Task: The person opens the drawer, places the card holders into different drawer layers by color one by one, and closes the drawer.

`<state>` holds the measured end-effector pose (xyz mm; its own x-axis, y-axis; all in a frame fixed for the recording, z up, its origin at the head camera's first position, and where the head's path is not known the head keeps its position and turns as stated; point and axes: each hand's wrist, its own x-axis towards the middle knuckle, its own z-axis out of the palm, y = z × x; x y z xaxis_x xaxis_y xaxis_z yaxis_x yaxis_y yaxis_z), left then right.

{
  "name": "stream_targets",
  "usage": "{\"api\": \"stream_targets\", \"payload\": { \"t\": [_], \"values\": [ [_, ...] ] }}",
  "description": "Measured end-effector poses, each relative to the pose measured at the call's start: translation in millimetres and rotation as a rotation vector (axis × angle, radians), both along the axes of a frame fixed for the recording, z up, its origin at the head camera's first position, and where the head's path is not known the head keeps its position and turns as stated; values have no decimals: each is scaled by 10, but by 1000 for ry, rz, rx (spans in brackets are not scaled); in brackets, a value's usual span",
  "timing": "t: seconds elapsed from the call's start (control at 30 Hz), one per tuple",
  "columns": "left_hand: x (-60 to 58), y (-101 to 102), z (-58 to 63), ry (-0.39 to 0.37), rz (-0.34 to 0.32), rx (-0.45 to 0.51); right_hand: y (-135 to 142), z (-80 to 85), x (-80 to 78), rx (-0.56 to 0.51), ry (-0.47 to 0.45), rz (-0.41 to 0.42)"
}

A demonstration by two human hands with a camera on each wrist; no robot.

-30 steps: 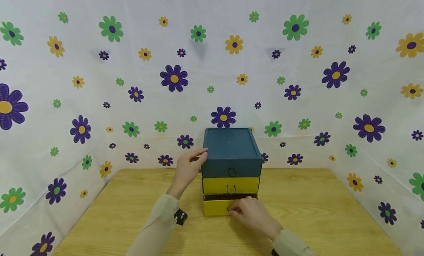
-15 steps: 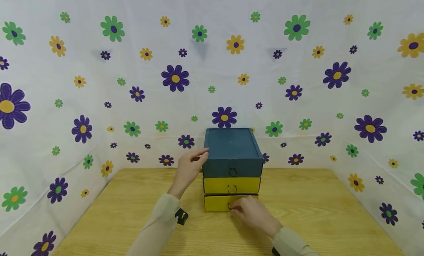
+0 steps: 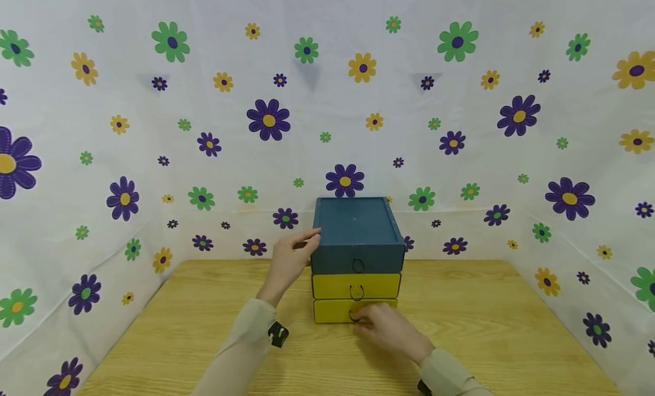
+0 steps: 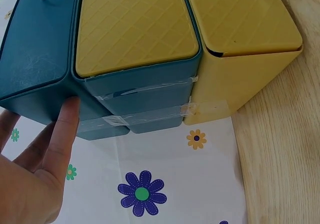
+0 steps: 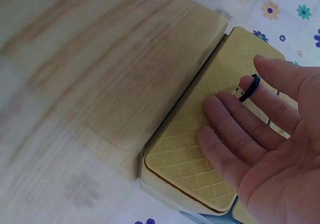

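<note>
A stack of drawers (image 3: 356,258) stands on the table, with a blue top unit and two yellow drawer fronts below. Each front carries a dark loop handle. My left hand (image 3: 290,262) touches the blue unit's upper left edge with fairly straight fingers; in the left wrist view the thumb (image 4: 64,129) presses its side. At the bottom yellow drawer (image 5: 195,154), closed or nearly so, my right hand (image 5: 270,134) has its index finger through the loop handle (image 5: 252,87), thumb close by. The other fingertips rest on the quilted drawer front.
Bare wooden table (image 3: 476,322) surrounds the stack on both sides and in front. A white cloth (image 3: 225,174) with printed flowers hangs behind and along both sides. Clear tape (image 4: 145,89) binds the stack's left side.
The bottom yellow drawer, partly pulled out a second ago, has slid back into the stack along with my right hand. My left hand has stayed at the blue unit's edge.
</note>
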<state>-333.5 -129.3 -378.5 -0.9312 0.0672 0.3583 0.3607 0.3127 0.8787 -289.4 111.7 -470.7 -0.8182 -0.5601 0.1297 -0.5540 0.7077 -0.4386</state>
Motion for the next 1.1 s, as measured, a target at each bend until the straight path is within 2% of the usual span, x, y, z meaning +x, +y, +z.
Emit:
{"api": "stream_targets", "payload": {
  "t": [0.47, 0.67, 0.83, 0.93, 1.1],
  "values": [
    [-7, -14, -27, -28, -9, 9, 35, -8, 47, 7, 10, 18],
    [-2, -18, -53, 3, -15, -15, 119, 26, 90, 30, 20, 13],
    [29, -23, -91, 50, -21, -72, 257, 66, 98, 25, 42, -44],
    [74, -37, -140, 59, -26, -107, 363, 91, 101, -24, 73, -91],
    [152, -117, -269, 60, -16, -244, 510, 123, 94, -91, 133, -185]
  ]
}}
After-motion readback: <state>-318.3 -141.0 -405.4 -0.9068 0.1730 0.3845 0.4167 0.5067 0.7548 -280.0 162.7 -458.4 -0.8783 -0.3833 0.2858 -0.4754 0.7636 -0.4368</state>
